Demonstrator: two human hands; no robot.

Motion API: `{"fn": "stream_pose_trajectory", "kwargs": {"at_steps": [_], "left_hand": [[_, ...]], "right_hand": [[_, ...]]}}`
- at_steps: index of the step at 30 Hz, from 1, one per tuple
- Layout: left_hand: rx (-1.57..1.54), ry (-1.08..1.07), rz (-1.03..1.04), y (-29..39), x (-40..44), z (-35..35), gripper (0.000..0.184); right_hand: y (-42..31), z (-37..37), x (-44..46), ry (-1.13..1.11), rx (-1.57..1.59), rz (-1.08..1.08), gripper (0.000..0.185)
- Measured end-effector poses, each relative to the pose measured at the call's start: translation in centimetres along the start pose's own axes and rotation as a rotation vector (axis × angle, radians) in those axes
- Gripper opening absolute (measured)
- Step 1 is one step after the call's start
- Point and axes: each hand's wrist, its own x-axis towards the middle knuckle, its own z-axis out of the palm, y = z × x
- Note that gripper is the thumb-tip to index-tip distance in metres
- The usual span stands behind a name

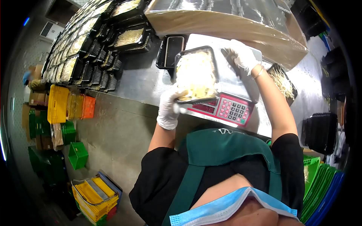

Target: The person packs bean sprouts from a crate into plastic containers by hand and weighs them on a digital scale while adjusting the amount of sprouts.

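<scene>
My left hand point(168, 111), in a white glove, grips the lower left edge of a black plastic tray of pale bean sprouts point(196, 75). The tray is tilted above the left part of a weighing scale point(232, 81) and hides some of its platform and display. My gloved right hand point(244, 57) is over the far right of the platform, fingers apart, with nothing visible in them. Red-framed keys point(233, 110) line the scale's near side. Beside my right forearm is another black tray with loose sprouts point(282, 83).
Stacked filled trays point(75, 56) cover the table's far left. An empty black tray point(169, 51) lies left of the scale. Behind it stands a large plastic-lined carton point(226, 22) of black trays. Yellow crates point(96, 197) are on the floor; green crates point(316, 184) stand at right.
</scene>
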Motion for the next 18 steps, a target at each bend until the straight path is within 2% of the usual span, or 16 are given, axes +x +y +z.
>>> {"fn": "stream_pose_trajectory", "kwargs": {"at_steps": [1, 2, 4, 6, 7, 8, 9, 10, 11, 12, 13, 14, 15, 16, 17, 18], "left_hand": [[-0.008, 0.029, 0.085, 1.0, -0.4, -1.0, 0.035], [0.072, 0.103, 0.187, 1.7, -0.4, -2.8, 0.036], [0.244, 0.169, 0.377, 4.6, -0.3, -4.4, 0.035], [0.210, 0.230, 0.537, 7.9, 2.1, -6.4, 0.032], [0.244, 0.235, 0.619, 10.0, 4.2, -6.7, 0.032], [0.278, 0.242, 0.701, 12.0, 6.2, -7.1, 0.032], [0.333, 0.255, 0.700, 14.1, 9.1, -9.6, 0.034], [0.347, 0.335, 0.667, 16.1, 11.5, -9.0, 0.034], [0.424, 0.329, 0.649, 18.0, 14.3, -10.3, 0.034], [0.403, 0.415, 0.583, 19.2, 17.2, -11.5, 0.037], [0.338, 0.428, 0.536, 19.4, 18.7, -12.4, 0.039], [0.277, 0.430, 0.479, 19.7, 20.2, -12.4, 0.041], [0.263, 0.472, 0.439, 19.2, 19.4, -10.9, 0.053], [0.227, 0.447, 0.498, 18.1, 18.8, -9.8, 0.056], [0.599, 0.268, 0.614, 16.3, 18.4, -11.5, 0.053], [0.912, 0.104, 0.792, 14.5, 18.1, -13.1, 0.052]], "right_hand": [[-1.7, -0.9, 0.4, -0.230, 0.197, 0.157, 0.035], [-1.4, -0.1, 0.2, -0.057, -0.074, 0.038, 0.025], [-2.1, -1.1, -0.4, -0.055, -0.269, 0.100, 0.016], [-1.8, -4.0, -1.9, -0.088, -0.327, 0.131, 0.018], [-1.4, -5.6, -2.9, -0.122, -0.304, 0.302, 0.021], [2.0, -6.3, -5.7, 0.048, -0.437, 0.228, 0.020], [2.6, -8.1, -7.4, 0.163, -0.278, 0.286, 0.021], [3.3, -10.0, -8.9, 0.277, -0.122, 0.347, 0.022], [7.1, -10.6, -11.8, 0.337, -0.098, 0.419, 0.022], [10.4, -11.0, -14.9, 0.403, -0.080, 0.499, 0.023], [10.8, -11.2, -17.0, 0.422, -0.008, 0.550, 0.024], [11.7, -11.7, -18.8, 0.187, -0.081, 0.674, 0.024], [11.6, -11.1, -20.9, 0.011, -0.346, 0.634, 0.026], [9.4, -10.9, -21.4, -0.082, -0.413, 0.588, 0.031], [6.7, -10.6, -21.4, 0.058, -0.368, 0.536, 0.032], [4.1, -10.7, -21.2, 0.094, -0.408, 0.542, 0.031]]}}
